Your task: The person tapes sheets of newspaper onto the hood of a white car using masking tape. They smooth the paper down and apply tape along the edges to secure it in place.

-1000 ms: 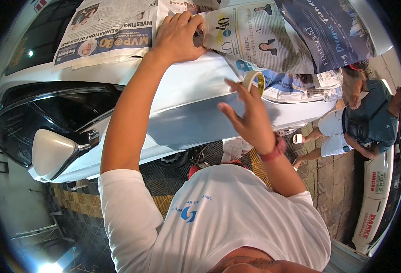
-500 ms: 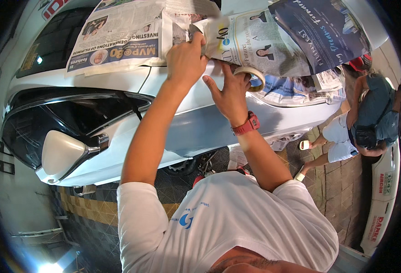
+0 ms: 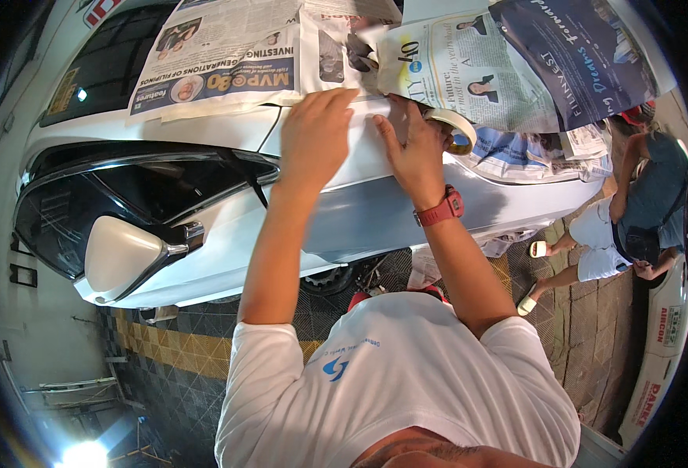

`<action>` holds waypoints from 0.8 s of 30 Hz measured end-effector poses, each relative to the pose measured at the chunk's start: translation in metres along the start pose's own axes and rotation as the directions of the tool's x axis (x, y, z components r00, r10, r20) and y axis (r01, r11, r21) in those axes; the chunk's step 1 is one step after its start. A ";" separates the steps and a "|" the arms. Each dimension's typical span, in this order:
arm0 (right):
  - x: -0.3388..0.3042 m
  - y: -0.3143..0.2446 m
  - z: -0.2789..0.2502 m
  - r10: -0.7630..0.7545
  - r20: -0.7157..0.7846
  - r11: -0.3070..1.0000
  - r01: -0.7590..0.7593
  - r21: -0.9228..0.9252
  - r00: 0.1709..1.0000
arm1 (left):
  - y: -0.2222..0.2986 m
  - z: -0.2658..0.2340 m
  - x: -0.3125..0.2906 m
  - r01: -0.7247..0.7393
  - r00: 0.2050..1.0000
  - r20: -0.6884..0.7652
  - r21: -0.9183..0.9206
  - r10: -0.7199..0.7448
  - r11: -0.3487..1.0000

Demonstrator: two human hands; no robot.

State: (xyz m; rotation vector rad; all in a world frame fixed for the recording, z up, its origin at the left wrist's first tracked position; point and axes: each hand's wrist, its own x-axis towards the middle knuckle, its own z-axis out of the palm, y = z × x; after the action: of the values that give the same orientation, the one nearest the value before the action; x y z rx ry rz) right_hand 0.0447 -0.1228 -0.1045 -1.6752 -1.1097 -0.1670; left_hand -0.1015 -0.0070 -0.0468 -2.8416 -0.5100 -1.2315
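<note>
My left hand lies palm down at the lower edge of the left newspaper, its fingers stretched out side by side and the thumb hidden. Close to its right, my right hand wears a red watch and holds a roll of cream masking tape on the outer side of its fingers. That thumb points up, and a fingertip meets the edge of the right newspaper. Both newspapers lie over the white car body, with a gap of bare white panel between my hands.
A white side mirror juts from the car at left, below a dark side window. More newspaper covers the car at right. A person in a dark shirt stands at far right. A bright lamp shines at lower left.
My left hand has drawn down from the seam between the papers, and its pointing finger has come away. The right hand with the tape roll stays at the paper edge. The whole view has shifted slightly.
</note>
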 end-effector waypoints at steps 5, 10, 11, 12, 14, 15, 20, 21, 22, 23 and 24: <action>-0.003 -0.005 -0.009 0.016 0.065 1.000 -0.018 0.018 0.998 | -0.038 -0.050 -0.026 -0.056 0.994 0.102 0.304 0.026 0.951; -0.032 -0.004 -0.023 -0.121 -0.046 0.993 0.120 -0.024 0.992 | -0.054 -0.083 -0.045 -0.033 0.990 0.133 0.570 -0.052 0.821; -0.042 0.000 -0.025 -0.135 -0.062 0.991 0.133 -0.029 0.989 | -0.055 -0.086 -0.047 -0.003 0.990 0.115 0.598 -0.082 0.801; -0.051 0.001 -0.028 -0.149 -0.078 0.989 0.147 -0.034 0.986 | -0.057 -0.088 -0.048 0.026 0.989 0.097 0.626 -0.111 0.780; -0.064 -0.013 -0.043 -0.057 0.034 0.992 0.053 0.115 0.998 | -0.056 -0.093 -0.051 0.124 0.978 0.037 0.682 -0.204 0.721; -0.071 -0.020 -0.049 0.042 0.108 0.967 -0.067 0.245 0.993 | -0.052 -0.094 -0.051 0.167 0.972 -0.004 0.711 -0.234 0.683; -0.068 -0.045 -0.064 0.023 0.432 0.752 -0.300 0.587 0.902 | 0.001 -0.078 -0.061 0.315 0.941 -0.214 0.274 -0.262 0.908; -0.067 -0.045 -0.066 -0.055 0.479 0.778 -0.263 0.571 0.876 | 0.020 -0.078 -0.063 0.357 0.932 -0.065 -0.014 -0.357 0.934; -0.064 -0.048 -0.068 -0.082 0.513 0.777 -0.267 0.569 0.855 | 0.037 -0.075 -0.067 0.416 0.909 0.101 -0.300 -0.405 0.859; -0.062 -0.050 -0.068 -0.114 0.549 0.770 -0.276 0.576 0.828 | 0.047 -0.065 -0.073 0.428 0.902 0.157 -0.447 -0.402 0.786; -0.060 -0.052 -0.068 -0.148 0.584 0.761 -0.285 0.583 0.798 | 0.053 -0.055 -0.080 0.437 0.896 0.210 -0.579 -0.392 0.688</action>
State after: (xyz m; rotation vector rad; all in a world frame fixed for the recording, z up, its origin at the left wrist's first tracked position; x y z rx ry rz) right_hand 0.0001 -0.2129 -0.0760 -1.1224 -1.3541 0.7986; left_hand -0.1759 -0.0880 -0.0595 -3.4496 -0.9654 -1.6275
